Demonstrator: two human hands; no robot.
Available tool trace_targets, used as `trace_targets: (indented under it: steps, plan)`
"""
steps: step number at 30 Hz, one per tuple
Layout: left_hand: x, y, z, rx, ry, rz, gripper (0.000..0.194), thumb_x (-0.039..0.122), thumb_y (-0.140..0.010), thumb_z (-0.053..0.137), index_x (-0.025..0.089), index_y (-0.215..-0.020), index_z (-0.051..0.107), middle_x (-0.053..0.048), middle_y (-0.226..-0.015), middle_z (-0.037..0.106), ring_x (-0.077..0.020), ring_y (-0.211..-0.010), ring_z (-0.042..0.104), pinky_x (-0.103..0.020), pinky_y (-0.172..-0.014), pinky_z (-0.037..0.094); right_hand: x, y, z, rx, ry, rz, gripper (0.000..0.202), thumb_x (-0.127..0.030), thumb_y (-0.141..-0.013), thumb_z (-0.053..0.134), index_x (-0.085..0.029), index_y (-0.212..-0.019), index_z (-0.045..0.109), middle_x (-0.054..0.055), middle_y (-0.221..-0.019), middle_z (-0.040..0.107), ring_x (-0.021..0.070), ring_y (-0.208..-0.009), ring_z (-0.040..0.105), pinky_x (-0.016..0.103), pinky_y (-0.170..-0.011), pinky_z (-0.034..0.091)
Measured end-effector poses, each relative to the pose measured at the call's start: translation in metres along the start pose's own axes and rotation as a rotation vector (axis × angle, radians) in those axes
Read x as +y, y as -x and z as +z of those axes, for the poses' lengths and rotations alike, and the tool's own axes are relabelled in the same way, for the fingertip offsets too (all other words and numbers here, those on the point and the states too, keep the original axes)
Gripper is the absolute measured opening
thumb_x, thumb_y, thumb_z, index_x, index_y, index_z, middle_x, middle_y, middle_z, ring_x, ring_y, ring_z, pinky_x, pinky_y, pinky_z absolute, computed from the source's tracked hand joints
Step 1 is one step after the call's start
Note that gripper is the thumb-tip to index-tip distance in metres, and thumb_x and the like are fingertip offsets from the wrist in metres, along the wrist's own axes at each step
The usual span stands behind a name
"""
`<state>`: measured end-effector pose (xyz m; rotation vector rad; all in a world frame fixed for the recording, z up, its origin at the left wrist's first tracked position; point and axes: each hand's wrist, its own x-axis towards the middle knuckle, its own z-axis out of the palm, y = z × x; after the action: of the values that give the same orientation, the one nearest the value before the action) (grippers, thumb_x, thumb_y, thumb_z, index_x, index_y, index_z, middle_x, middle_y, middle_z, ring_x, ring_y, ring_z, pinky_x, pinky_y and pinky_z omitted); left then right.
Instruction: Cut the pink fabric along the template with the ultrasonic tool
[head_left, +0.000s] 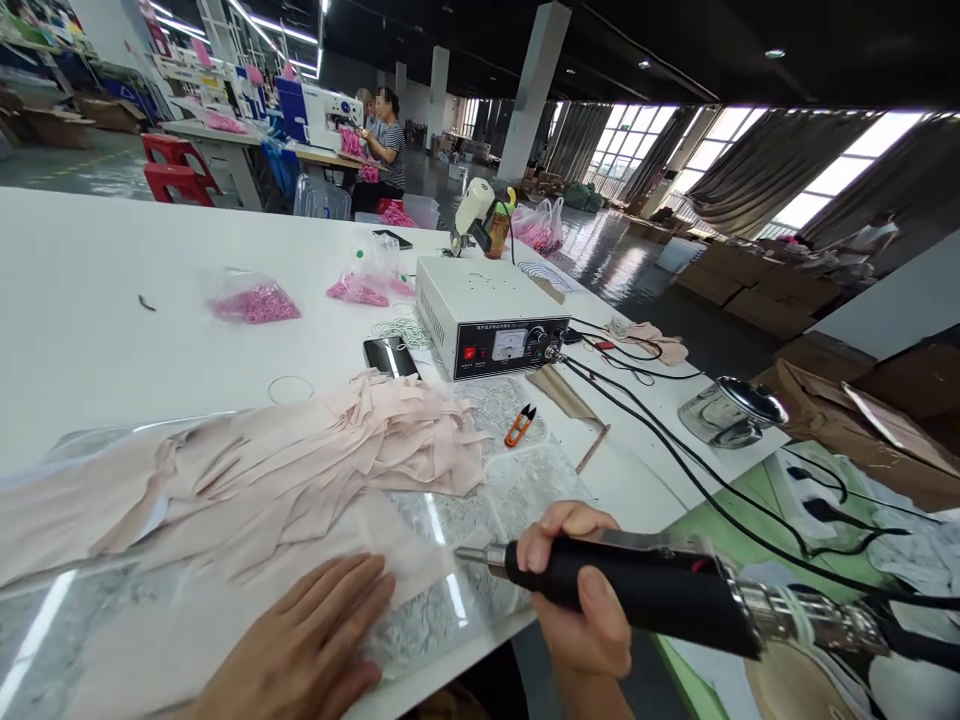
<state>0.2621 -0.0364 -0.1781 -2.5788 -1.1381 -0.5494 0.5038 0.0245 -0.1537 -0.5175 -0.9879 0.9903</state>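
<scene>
My left hand [300, 640] lies flat, fingers stretched, on a thin pale-pink fabric piece [409, 560] at the front of a glossy marble-patterned board [517, 490]. My right hand [577, 600] is wrapped round the black handle of a handheld ultrasonic tool [637, 590]. Its metal tip [472, 555] points left and is at the right end of the fabric piece; whether it touches, I cannot tell. Behind my left hand spreads a heap of pale-pink fabric strips [360, 440]. Orange thread snips [520, 425] rest on the board behind the tool.
A white control box [487, 300] with a meter stands at the back, its black cables [675, 450] running right. Bags of pink pieces [255, 300], a phone [390, 356] and a lidded glass jar [731, 412] are on the white table [97, 300]. Two people sit at sewing machines beyond.
</scene>
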Motion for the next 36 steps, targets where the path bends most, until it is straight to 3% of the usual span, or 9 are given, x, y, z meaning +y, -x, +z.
trace_targets:
  steps: [4,8,15,18,21,24,26,32,36]
  plan:
    - [-0.005,0.003,-0.005,-0.114,0.026,0.119,0.038,0.033,-0.098,0.047,0.022,-0.133,0.057,-0.001,-0.136,0.057,-0.0203,-0.123,0.056,-0.031,-0.107,0.043,-0.019,0.012,-0.011,-0.1,0.048,0.121,0.019,-0.038,-0.086,0.056,-0.023,-0.097,0.057,0.001,-0.084,0.052,0.01,-0.058,0.055,0.025,-0.053,0.046]
    - [-0.016,-0.001,-0.011,-0.165,0.081,0.235,0.044,0.031,-0.096,0.05,0.025,-0.139,0.05,-0.001,-0.141,0.052,-0.0194,-0.128,0.052,-0.03,-0.106,0.041,-0.039,0.017,-0.018,-0.077,0.029,0.156,0.02,-0.039,-0.087,0.055,-0.022,-0.098,0.059,0.002,-0.085,0.051,0.0099,-0.058,0.055,0.026,-0.052,0.047]
    - [-0.028,0.009,0.003,-0.158,0.078,0.125,0.05,0.04,-0.094,0.053,0.027,-0.142,0.048,-0.001,-0.145,0.047,-0.022,-0.121,0.058,-0.027,-0.098,0.046,-0.007,-0.001,-0.01,0.078,-0.14,0.067,0.018,-0.036,-0.083,0.058,-0.021,-0.093,0.063,0.0,-0.08,0.053,0.0072,-0.052,0.054,0.022,-0.048,0.048]
    - [-0.033,0.007,0.0,-0.171,0.199,0.02,0.045,0.036,-0.094,0.053,0.033,-0.139,0.051,0.001,-0.139,0.055,-0.0193,-0.114,0.063,-0.022,-0.097,0.048,0.005,-0.005,-0.008,0.105,-0.162,0.079,0.018,-0.036,-0.082,0.059,-0.021,-0.091,0.064,0.0,-0.08,0.054,0.007,-0.051,0.054,0.022,-0.047,0.048]
    - [-0.037,-0.008,0.001,-0.17,0.332,-0.229,0.031,0.035,-0.096,0.051,0.032,-0.125,0.062,0.0,-0.12,0.066,-0.0162,-0.097,0.07,-0.017,-0.088,0.054,0.01,-0.006,-0.004,0.114,-0.181,0.073,0.018,-0.036,-0.083,0.058,-0.021,-0.091,0.065,0.0,-0.08,0.055,0.007,-0.05,0.054,0.022,-0.047,0.048]
    - [-0.039,-0.032,0.015,-0.126,0.358,-0.485,0.027,0.044,-0.094,0.05,0.027,-0.105,0.068,-0.003,-0.105,0.066,-0.0192,-0.084,0.069,-0.026,-0.073,0.058,0.015,-0.008,-0.001,0.122,-0.192,0.065,0.017,-0.035,-0.082,0.058,-0.022,-0.092,0.064,0.0,-0.081,0.055,0.0074,-0.051,0.055,0.022,-0.047,0.048]
    - [-0.04,-0.045,0.025,-0.136,0.386,-0.575,0.026,0.046,-0.091,0.052,0.025,-0.095,0.067,-0.003,-0.097,0.065,-0.0206,-0.077,0.066,-0.03,-0.066,0.056,0.018,-0.008,0.001,0.129,-0.186,0.058,0.017,-0.035,-0.082,0.059,-0.022,-0.092,0.064,0.0,-0.082,0.055,0.0081,-0.051,0.055,0.023,-0.046,0.048]
    - [-0.035,-0.061,0.027,-0.201,0.486,-0.599,0.026,0.038,-0.091,0.046,0.023,-0.074,0.06,-0.002,-0.083,0.06,-0.0187,-0.069,0.058,-0.03,-0.067,0.05,0.026,-0.009,0.005,0.134,-0.186,0.037,0.017,-0.035,-0.082,0.06,-0.022,-0.093,0.064,0.0,-0.083,0.057,0.0085,-0.052,0.057,0.023,-0.047,0.048]
    - [-0.033,-0.063,0.023,-0.197,0.517,-0.638,0.026,0.042,-0.092,0.047,0.023,-0.084,0.062,-0.003,-0.087,0.062,-0.0194,-0.072,0.059,-0.03,-0.065,0.049,0.029,-0.012,0.008,0.132,-0.209,0.037,0.017,-0.035,-0.083,0.061,-0.022,-0.093,0.064,-0.001,-0.083,0.057,0.0076,-0.053,0.057,0.022,-0.049,0.049]
